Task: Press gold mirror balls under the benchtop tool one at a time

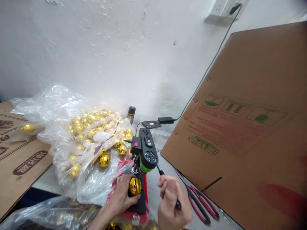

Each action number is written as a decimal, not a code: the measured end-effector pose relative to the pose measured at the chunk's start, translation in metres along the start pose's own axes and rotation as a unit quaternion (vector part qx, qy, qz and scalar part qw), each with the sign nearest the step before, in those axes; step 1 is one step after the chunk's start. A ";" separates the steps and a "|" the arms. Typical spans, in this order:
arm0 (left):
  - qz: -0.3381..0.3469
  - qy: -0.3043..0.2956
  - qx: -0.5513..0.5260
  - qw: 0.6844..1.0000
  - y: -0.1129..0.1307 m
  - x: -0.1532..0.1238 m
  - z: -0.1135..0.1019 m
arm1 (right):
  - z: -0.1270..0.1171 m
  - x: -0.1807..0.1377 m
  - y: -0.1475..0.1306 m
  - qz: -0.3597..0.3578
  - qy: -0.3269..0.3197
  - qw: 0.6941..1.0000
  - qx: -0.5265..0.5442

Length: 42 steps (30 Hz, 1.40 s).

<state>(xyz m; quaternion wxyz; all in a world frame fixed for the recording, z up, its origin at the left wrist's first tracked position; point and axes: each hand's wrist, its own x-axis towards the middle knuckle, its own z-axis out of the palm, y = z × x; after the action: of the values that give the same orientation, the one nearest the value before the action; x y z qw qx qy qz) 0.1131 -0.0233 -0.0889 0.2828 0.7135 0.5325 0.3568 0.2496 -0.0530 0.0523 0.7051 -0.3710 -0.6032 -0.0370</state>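
Gold ball (135, 186), one: at seven o'clock of the drill press (149, 150) head, gripped by curled left hand (122, 195), seemingly for steadiness; right hand (174, 203), five o'clock, fisted around lever (161, 172), presumably for control.

Probably a workshop: bench drill (148, 148), cardboard cartons (242, 127)

We see soft, fairly bright light that whitens the middle of the wall (134, 64), while its far left and the picture's upper right corner dim, and a faint shadow sits under the socket (218, 9). Highlights glint on the plastic bag (57, 103) and golden balls (105, 161). We find the wide view stretching the cardboard box (242, 86), its print soft.
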 end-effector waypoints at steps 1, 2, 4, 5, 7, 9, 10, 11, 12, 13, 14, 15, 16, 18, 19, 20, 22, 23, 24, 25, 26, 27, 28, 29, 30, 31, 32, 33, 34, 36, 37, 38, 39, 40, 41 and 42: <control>0.015 0.007 0.004 1.000 -0.006 -0.006 0.002 | 0.001 0.010 -0.006 0.003 0.002 1.000 0.003; 0.035 0.017 0.014 0.999 -0.014 -0.014 0.004 | 0.002 0.017 -0.011 0.003 0.006 1.000 0.005; 0.090 0.024 0.055 0.994 -0.036 -0.034 0.010 | 0.005 0.020 -0.015 -0.006 0.023 1.000 0.012; 0.119 0.017 0.083 0.989 -0.049 -0.046 0.013 | 0.006 0.018 -0.015 -0.013 0.030 0.999 0.010; 0.168 -0.001 0.135 0.977 -0.071 -0.067 0.012 | 0.007 0.011 -0.012 -0.037 0.034 0.999 0.008; 0.189 0.010 0.159 0.969 -0.083 -0.079 0.001 | 0.006 0.005 -0.007 -0.062 0.028 0.998 0.009; 0.185 0.034 0.163 0.969 -0.084 -0.079 -0.009 | 0.006 0.003 -0.005 -0.071 0.026 0.997 0.012; 0.168 0.069 0.165 0.969 -0.083 -0.075 -0.022 | 0.006 0.002 -0.003 -0.073 0.028 0.997 0.014; 0.143 0.108 0.169 0.969 -0.079 -0.067 -0.035 | 0.006 0.002 -0.002 -0.071 0.027 0.997 0.015; 0.099 0.154 0.182 0.966 -0.073 -0.055 -0.049 | 0.006 0.002 -0.001 -0.067 0.027 0.997 0.014; 0.051 0.190 0.200 0.960 -0.067 -0.041 -0.063 | 0.006 0.002 0.000 -0.064 0.028 0.998 0.012; 0.008 0.206 0.221 0.953 -0.061 -0.025 -0.075 | 0.005 0.002 0.000 -0.061 0.025 0.998 0.010; -0.034 0.207 0.241 0.948 -0.056 -0.009 -0.085 | 0.005 0.001 0.001 -0.059 0.023 0.998 0.008; -0.103 0.174 0.267 0.942 -0.048 0.018 -0.099 | 0.004 0.000 0.001 -0.053 0.011 0.998 0.004; -0.127 0.150 0.270 0.943 -0.045 0.029 -0.103 | 0.003 -0.001 0.002 -0.049 0.007 0.999 0.003; -0.143 0.128 0.264 0.945 -0.042 0.037 -0.106 | 0.003 -0.002 0.002 -0.046 0.004 0.999 0.005; -0.159 0.103 0.227 0.955 -0.038 0.047 -0.110 | 0.002 -0.004 0.002 -0.047 0.003 0.999 0.012; -0.166 0.104 0.194 0.961 -0.036 0.048 -0.111 | 0.001 -0.005 0.002 -0.046 0.005 0.999 0.015; -0.176 0.112 0.147 0.967 -0.033 0.047 -0.112 | 0.001 -0.005 0.002 -0.045 0.007 0.999 0.017; -0.188 0.121 0.086 0.971 -0.030 0.044 -0.112 | 0.001 -0.006 0.002 -0.042 0.007 0.999 0.017; -0.201 0.124 0.013 0.972 -0.026 0.040 -0.112 | 0.001 -0.006 0.002 -0.039 0.004 0.999 0.018; -0.211 0.114 -0.065 0.969 -0.022 0.035 -0.110 | 0.001 -0.006 0.002 -0.036 0.000 0.999 0.018; -0.217 0.094 -0.141 0.961 -0.017 0.028 -0.107 | 0.001 -0.006 0.002 -0.036 -0.003 0.999 0.019; -0.219 0.068 -0.210 0.950 -0.011 0.022 -0.103 | 0.000 -0.005 0.001 -0.038 -0.006 0.999 0.021; -0.219 0.042 -0.267 0.938 -0.006 0.016 -0.097 | 0.000 -0.003 0.001 -0.036 -0.010 0.999 0.022; -0.216 0.020 -0.309 0.926 -0.002 0.010 -0.090 | 0.000 -0.002 0.000 -0.031 -0.013 0.999 0.023; -0.210 0.008 -0.337 0.918 0.002 0.006 -0.083 | 0.000 0.001 0.000 -0.029 -0.017 0.999 0.024; -0.203 0.008 -0.349 0.915 0.004 0.002 -0.074 | -0.001 0.003 -0.001 -0.026 -0.021 0.999 0.026; -0.194 0.015 -0.343 0.919 0.005 0.000 -0.066 | -0.001 0.005 -0.001 -0.024 -0.025 0.999 0.028; -0.174 0.038 -0.287 0.941 0.003 -0.002 -0.050 | -0.002 0.010 -0.002 -0.027 -0.034 0.999 0.027; -0.165 0.047 -0.247 0.954 0.002 -0.002 -0.043 | -0.002 0.012 -0.003 -0.030 -0.038 0.999 0.023; -0.157 0.052 -0.208 0.964 -0.001 -0.002 -0.037 | -0.002 0.014 -0.003 -0.033 -0.041 0.998 0.019; -0.148 0.055 -0.174 0.972 -0.003 -0.003 -0.032 | -0.002 0.015 -0.004 -0.037 -0.044 0.998 0.016; -0.138 0.055 -0.149 0.978 -0.005 -0.003 -0.027 | -0.002 0.016 -0.004 -0.042 -0.044 0.998 0.015; -0.126 0.057 -0.129 0.982 -0.007 -0.003 -0.024 | -0.003 0.016 -0.004 -0.044 -0.045 0.998 0.013; -0.110 0.062 -0.114 0.985 -0.008 -0.003 -0.020 | -0.003 0.016 -0.005 -0.047 -0.044 0.998 0.013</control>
<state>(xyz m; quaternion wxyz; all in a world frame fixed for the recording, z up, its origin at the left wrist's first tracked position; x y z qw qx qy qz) 0.0916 -0.0236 -0.0840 0.3666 0.5901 0.5799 0.4256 0.2536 -0.0515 0.0682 0.6801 -0.3346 -0.6507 -0.0458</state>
